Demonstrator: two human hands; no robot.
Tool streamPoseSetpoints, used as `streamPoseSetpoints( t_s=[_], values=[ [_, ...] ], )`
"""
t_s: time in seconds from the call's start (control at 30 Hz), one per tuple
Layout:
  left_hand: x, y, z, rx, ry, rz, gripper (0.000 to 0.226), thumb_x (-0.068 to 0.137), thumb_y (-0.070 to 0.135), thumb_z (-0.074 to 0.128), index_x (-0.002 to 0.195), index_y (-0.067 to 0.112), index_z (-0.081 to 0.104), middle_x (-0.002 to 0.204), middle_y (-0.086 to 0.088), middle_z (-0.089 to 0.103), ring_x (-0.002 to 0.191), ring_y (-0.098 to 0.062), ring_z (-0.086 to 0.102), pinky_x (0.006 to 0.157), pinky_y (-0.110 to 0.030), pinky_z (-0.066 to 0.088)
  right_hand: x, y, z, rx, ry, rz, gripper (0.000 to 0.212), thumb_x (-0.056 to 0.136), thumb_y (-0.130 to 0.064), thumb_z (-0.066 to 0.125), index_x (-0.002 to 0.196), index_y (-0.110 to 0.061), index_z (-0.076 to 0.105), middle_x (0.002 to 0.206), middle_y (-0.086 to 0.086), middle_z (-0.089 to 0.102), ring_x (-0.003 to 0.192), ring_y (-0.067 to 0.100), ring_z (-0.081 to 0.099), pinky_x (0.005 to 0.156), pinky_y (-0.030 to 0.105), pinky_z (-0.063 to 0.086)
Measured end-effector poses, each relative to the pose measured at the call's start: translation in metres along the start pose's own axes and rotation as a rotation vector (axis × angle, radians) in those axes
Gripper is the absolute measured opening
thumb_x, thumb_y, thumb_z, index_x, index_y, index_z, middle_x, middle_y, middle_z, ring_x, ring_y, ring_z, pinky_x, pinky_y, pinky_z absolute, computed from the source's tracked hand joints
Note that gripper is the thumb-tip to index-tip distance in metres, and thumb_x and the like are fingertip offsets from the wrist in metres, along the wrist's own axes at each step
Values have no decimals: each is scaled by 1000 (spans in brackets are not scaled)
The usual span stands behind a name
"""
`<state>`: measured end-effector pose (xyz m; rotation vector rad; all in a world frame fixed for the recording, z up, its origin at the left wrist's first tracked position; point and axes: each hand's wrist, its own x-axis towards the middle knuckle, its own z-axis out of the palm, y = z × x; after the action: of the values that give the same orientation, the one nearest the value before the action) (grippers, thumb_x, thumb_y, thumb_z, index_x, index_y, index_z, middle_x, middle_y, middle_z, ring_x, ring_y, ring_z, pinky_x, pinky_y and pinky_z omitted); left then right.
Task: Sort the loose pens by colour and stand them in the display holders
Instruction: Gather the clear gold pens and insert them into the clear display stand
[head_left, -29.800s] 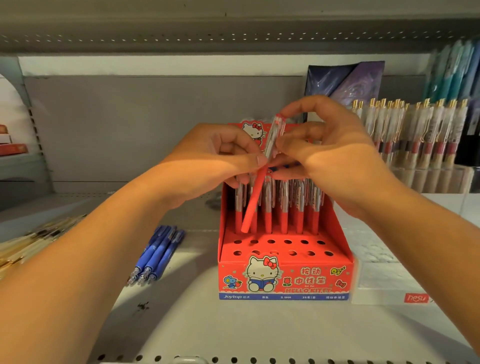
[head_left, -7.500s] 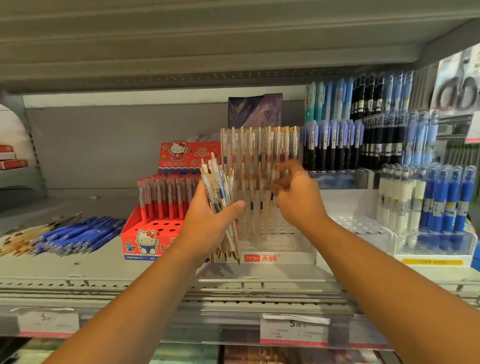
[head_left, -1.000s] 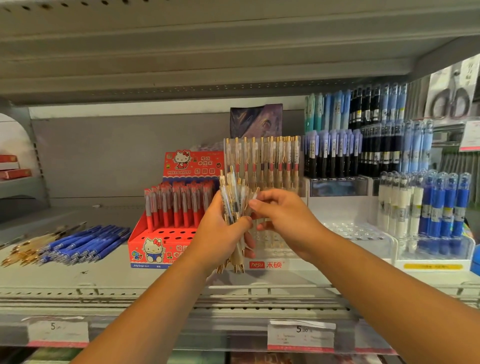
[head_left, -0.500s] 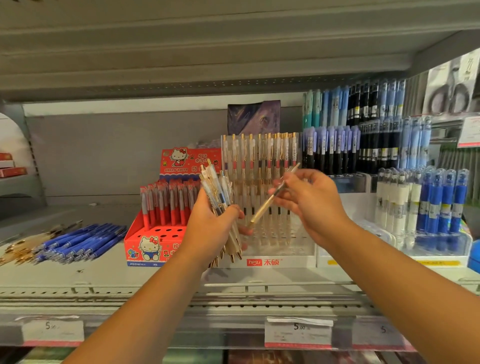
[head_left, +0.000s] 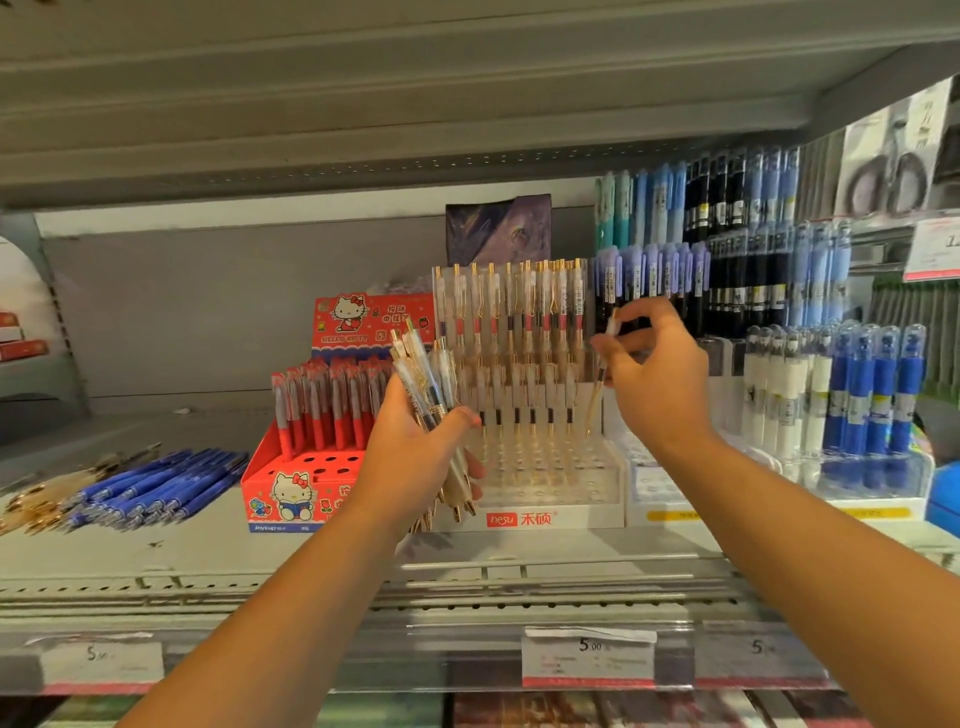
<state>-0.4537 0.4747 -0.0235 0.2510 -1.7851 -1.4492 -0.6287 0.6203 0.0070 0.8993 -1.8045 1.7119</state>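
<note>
My left hand (head_left: 415, 462) grips a bundle of clear gold-tipped pens (head_left: 434, 384), tips pointing down, in front of the clear display holder (head_left: 550, 467). My right hand (head_left: 654, 379) pinches a single clear gold-tipped pen (head_left: 602, 374) nearly upright, tip down, over the holder's right rear corner. Several matching pens stand in the holder's back rows; its front holes are bare. Left of it the red cartoon-cat holder (head_left: 301, 483) carries red pens (head_left: 327, 405). Loose blue pens (head_left: 156, 483) and loose gold pens (head_left: 36, 504) lie on the shelf (head_left: 208, 551) at far left.
Right of the clear holder stand a white holder with white and blue pens (head_left: 836, 400) and tiered racks of dark and pastel pens (head_left: 727, 244). Price tags (head_left: 589, 657) line the shelf's front rail. Another shelf hangs close overhead.
My right hand pulled one pen out of the bundle, carried it right and turned it from slanted to nearly upright over the holder's right side. My left hand stays put with the bundle.
</note>
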Motion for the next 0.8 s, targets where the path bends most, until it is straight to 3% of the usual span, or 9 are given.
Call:
streamPoseSetpoints(
  t_s=[0.13, 0.23, 0.3, 0.4, 0.47, 0.53, 0.67, 0.8],
  values=[
    [-1, 0, 0, -5, -14, -6, 38, 93, 18, 66, 123, 35, 50, 94, 4, 73, 63, -34, 71, 49, -42, 57, -3, 3, 2, -115, -66, -43, 20, 89, -29, 71, 99, -29, 54, 75, -9, 66, 62, 6, 63, 52, 23, 45],
    [-1, 0, 0, 10, -18, 7, 39, 92, 18, 67, 124, 35, 51, 95, 12, 72, 63, -24, 72, 47, -34, 56, -3, 5, 1, -176, -140, -21, 15, 90, -30, 69, 98, -23, 58, 75, 0, 67, 64, 16, 67, 58, 36, 57],
    [-1, 0, 0, -8, -25, -6, 39, 92, 18, 67, 122, 36, 51, 98, 6, 72, 63, -31, 71, 46, -35, 55, -2, 6, 1, -196, -188, 13, 14, 93, -29, 67, 98, -19, 58, 76, 6, 67, 66, 24, 69, 62, 46, 60],
    [-1, -1, -1, -24, -19, -15, 38, 92, 18, 67, 121, 38, 51, 100, 2, 72, 62, -34, 71, 46, -36, 55, -1, 5, 2, -245, -238, 14, 6, 94, -14, 62, 94, -16, 57, 77, 7, 67, 70, 27, 68, 65, 49, 60],
    [-1, -1, -1, -22, -18, -13, 39, 93, 19, 66, 122, 40, 50, 97, 6, 72, 64, -33, 72, 49, -38, 56, -1, 4, 2, -352, -304, 11, 17, 92, 0, 55, 93, -17, 57, 85, 7, 69, 75, 28, 68, 66, 49, 60],
    [0, -1, -1, -41, -19, -12, 40, 93, 19, 65, 122, 42, 50, 93, 7, 71, 64, -32, 72, 51, -42, 57, -2, 4, 1, -428, -350, 7, 17, 92, 0, 54, 97, -16, 58, 89, 10, 69, 75, 29, 68, 66, 49, 60],
    [-1, 0, 0, -89, -19, -9, 40, 94, 16, 64, 122, 41, 51, 98, 0, 70, 60, -33, 70, 52, -45, 57, -6, 1, 0, -512, -300, -36, 8, 96, -20, 57, 104, -20, 59, 82, 4, 69, 64, 22, 64, 59, 41, 58],
    [-3, 1, 0, -103, -12, -1, 38, 95, 14, 63, 121, 38, 51, 100, -3, 68, 60, -33, 69, 53, -45, 57, -13, -1, -1, -473, -174, -67, 18, 93, -23, 56, 109, -24, 64, 93, -2, 67, 74, 17, 62, 60, 35, 55]
  ],
)
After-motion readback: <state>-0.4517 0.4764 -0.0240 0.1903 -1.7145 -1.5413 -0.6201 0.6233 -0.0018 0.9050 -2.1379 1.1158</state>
